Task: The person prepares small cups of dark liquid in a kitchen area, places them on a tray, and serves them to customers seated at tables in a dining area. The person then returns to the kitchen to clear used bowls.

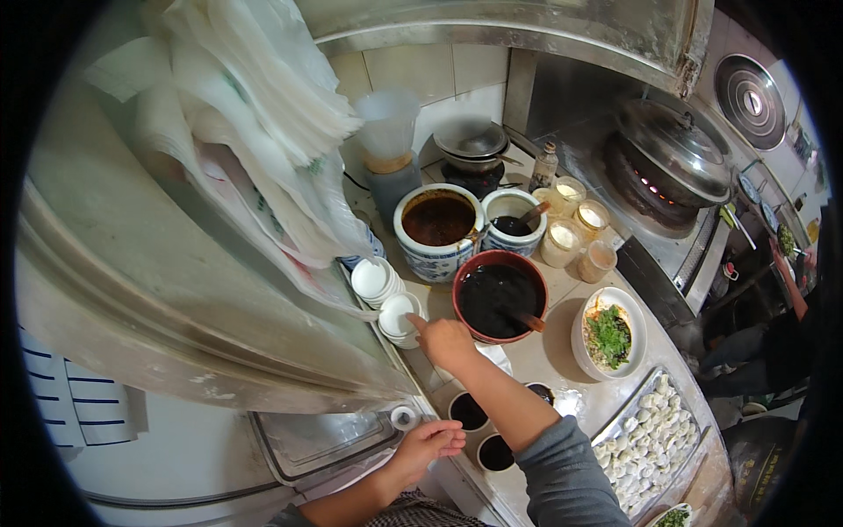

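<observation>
My right hand [448,342] reaches across the counter, its index finger at the rim of the top dish in a stack of small white dishes [396,315]. Whether it grips that dish cannot be made out. A second stack of white dishes [371,279] stands just behind. My left hand [427,449] hovers at the counter's near edge, fingers loosely bent and nothing visible in it. Close to it are small white dishes of dark liquid [467,412] [495,453]. A red-brown bowl of dark sauce [498,301], a wooden-handled utensil in it, sits beyond my right hand.
Blue-and-white ceramic pots [436,253] and glass seasoning jars [562,242] stand behind. At right are a bowl topped with cilantro [609,334] and a metal tray of dumplings [649,428]. White plastic bags [263,118] hang overhead. A lidded wok [678,158] sits over glowing heat. Another person [770,336] stands far right.
</observation>
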The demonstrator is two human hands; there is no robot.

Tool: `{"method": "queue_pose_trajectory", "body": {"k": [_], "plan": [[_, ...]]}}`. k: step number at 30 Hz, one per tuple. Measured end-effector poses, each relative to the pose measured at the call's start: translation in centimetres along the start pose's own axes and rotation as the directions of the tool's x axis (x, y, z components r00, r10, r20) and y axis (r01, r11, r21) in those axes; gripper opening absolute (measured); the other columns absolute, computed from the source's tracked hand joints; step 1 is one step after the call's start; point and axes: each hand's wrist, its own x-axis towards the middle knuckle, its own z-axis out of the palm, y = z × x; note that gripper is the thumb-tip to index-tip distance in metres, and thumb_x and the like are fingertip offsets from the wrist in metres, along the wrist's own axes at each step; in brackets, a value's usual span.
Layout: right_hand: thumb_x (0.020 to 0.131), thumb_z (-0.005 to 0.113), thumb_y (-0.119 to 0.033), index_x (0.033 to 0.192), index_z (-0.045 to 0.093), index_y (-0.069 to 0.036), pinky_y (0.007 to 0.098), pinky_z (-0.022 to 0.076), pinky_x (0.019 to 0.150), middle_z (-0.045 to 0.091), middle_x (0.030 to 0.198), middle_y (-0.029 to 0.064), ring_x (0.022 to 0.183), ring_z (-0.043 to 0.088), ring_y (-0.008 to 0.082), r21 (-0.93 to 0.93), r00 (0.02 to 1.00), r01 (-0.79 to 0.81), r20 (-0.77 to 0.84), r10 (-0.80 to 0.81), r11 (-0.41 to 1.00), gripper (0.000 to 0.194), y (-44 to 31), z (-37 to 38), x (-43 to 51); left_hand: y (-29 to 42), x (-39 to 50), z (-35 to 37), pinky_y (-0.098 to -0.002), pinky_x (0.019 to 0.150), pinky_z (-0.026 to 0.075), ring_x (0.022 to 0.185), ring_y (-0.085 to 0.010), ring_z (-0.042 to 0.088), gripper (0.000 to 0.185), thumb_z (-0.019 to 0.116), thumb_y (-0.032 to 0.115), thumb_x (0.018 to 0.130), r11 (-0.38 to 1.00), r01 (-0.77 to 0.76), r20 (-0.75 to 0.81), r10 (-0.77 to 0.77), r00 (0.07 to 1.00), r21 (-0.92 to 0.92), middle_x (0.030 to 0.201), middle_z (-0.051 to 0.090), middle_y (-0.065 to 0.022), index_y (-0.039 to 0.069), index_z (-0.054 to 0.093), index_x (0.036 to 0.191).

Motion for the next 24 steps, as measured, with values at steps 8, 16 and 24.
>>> {"method": "queue_pose_trajectory", "body": {"k": [8, 16, 24], "plan": [[0.092, 0.063, -0.024, 0.092, 0.06, -0.002, 0.0263, 0.0456, 0.053, 0.063, 0.071, 0.0055, 0.058, 0.058, 0.013, 0.835, 0.902, -0.42, 0.427, 0.063, 0.354, 0.022, 0.4, -0.2, 2.8, 1.0, -1.4, -1.0, -0.0349, 0.089, 0.054, 0.099, -0.0198, 0.063, 0.03, 0.051, 0.012, 0.099, 0.996, -0.082, 0.004, 0.082, 0.997, -0.021, 0.11, 0.063, -0.0118, -0.002, 0.054, 0.126], [0.086, 0.07, -0.023, 0.092, 0.062, -0.005, 0.0285, 0.0458, 0.057, 0.065, 0.072, 0.0042, 0.063, 0.06, 0.0139, 0.643, 0.913, -0.1, 0.362, -0.187, 0.759, 0.02, 1.7, -12.0, -6.8, 5.9, -1.0, 2.2, -0.0507, 0.098, 0.048, 0.111, -0.0322, 0.058, 0.051, 0.044, 0.036, 0.101, 0.889, -0.279, 0.068, 0.324, 0.944, -0.364, 0.129, 0.053, -0.0185, 0.002, 0.035, 0.139], [0.086, 0.065, -0.037, 0.101, 0.067, -0.003, 0.0392, 0.0509, 0.073, 0.069, 0.085, 0.0144, 0.081, 0.067, 0.0297, 0.392, 0.971, -0.116, -0.147, 0.187, 0.912, 0.038, 6.6, -13.3, -4.1, 7.6, 0.3, 3.7, -0.0543, 0.097, 0.049, 0.116, -0.0362, 0.056, 0.037, 0.045, 0.003, 0.094, 0.927, -0.178, 0.004, 0.19, 0.982, -0.33, 0.127, 0.053, -0.0203, -0.007, 0.04, 0.129]]}}
